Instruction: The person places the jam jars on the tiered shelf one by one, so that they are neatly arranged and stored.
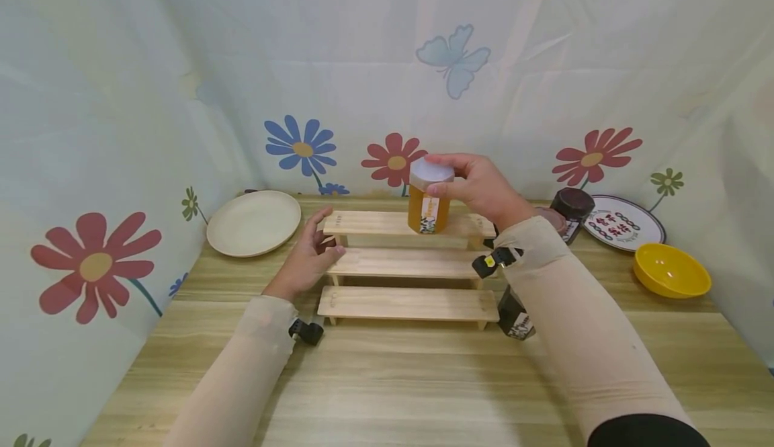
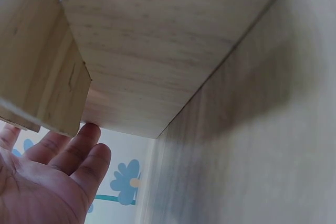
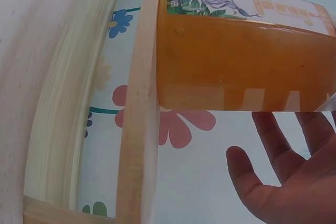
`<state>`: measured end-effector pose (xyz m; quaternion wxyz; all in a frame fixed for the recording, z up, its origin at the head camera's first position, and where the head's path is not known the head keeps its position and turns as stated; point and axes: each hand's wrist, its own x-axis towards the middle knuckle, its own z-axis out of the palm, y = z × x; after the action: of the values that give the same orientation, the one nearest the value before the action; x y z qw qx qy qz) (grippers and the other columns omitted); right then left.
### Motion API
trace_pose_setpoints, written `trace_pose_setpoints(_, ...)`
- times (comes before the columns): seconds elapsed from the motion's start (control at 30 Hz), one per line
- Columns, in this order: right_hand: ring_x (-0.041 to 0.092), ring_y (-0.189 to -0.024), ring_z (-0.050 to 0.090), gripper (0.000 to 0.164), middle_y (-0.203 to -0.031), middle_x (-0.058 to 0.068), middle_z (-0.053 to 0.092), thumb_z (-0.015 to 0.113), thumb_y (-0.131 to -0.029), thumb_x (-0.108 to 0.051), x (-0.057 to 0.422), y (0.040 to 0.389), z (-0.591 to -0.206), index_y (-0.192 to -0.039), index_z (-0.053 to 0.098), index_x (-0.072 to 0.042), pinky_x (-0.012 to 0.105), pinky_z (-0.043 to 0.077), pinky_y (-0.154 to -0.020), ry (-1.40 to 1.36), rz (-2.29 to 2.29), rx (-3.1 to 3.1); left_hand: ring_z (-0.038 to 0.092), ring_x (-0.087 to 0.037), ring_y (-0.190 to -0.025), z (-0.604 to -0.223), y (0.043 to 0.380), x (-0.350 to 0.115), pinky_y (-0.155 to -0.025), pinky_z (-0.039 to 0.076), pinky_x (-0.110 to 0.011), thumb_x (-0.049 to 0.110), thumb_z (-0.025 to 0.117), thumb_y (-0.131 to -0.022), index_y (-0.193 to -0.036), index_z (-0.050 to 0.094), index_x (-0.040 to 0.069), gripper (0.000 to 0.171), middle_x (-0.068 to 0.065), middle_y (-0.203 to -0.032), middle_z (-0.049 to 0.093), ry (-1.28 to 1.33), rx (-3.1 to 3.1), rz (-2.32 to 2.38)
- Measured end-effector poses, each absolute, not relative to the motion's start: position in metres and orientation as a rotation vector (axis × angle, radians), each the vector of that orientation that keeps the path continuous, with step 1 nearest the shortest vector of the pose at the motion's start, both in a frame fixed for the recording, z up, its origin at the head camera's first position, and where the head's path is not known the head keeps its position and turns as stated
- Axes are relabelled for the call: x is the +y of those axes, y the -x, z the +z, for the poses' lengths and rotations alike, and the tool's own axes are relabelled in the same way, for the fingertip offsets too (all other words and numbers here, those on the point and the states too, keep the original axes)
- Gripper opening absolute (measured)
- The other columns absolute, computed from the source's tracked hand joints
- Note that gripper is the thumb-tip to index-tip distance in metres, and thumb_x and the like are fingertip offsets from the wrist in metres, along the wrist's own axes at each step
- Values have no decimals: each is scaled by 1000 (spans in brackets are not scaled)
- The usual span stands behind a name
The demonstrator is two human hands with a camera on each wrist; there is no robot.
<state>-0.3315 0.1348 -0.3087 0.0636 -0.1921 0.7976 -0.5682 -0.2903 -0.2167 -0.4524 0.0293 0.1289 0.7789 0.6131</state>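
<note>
My right hand (image 1: pixel 478 188) grips an amber jar (image 1: pixel 418 210) by its white lid (image 1: pixel 431 170), thumb in front and fingers over the top. The jar stands upright on the top tier of a three-tier wooden rack (image 1: pixel 411 304). In the right wrist view, the base of the jar (image 3: pixel 236 66) meets the shelf edge, and a leafy label runs along its side. My left hand (image 1: pixel 308 255) is at the rack's left end, thumb by the middle tier. Its fingers (image 2: pixel 79 148) extend nearly straight beside the wooden end panel in the left wrist view.
A cream plate (image 1: pixel 254 224) lies at the back left. Right of the rack are a dark jar (image 1: pixel 515 316), a dark-lidded jar (image 1: pixel 571 205), a patterned plate (image 1: pixel 625 224) and a yellow bowl (image 1: pixel 671 272). A flowered curtain (image 1: pixel 363 64) hangs behind the wood-grain table (image 1: pixel 387 386).
</note>
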Motion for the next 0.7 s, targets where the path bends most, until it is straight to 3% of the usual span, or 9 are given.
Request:
trace_pose_setpoints(0.37,28,-125,54,59,-148,8,59,82,-93,-14,127,340,-310,-149,63,-16,41,51,-105,648,-1694,2384,44,-46,-148,-453,290,-217,-116,42,-60,5,62,-104,-169,14,31,84,-26,-160,43,-435,2372,1915)
trace_pose_setpoints(0.7,30,-127,58,59,-144,11,63,86,-89,-11,122,345,-306,-144,66,-13,48,49,-110,740,-1590,2424,46,-45,-146,-456,291,-218,-113,46,-56,3,61,-105,-169,13,29,84,-25,-159,44,-448,2368,1927)
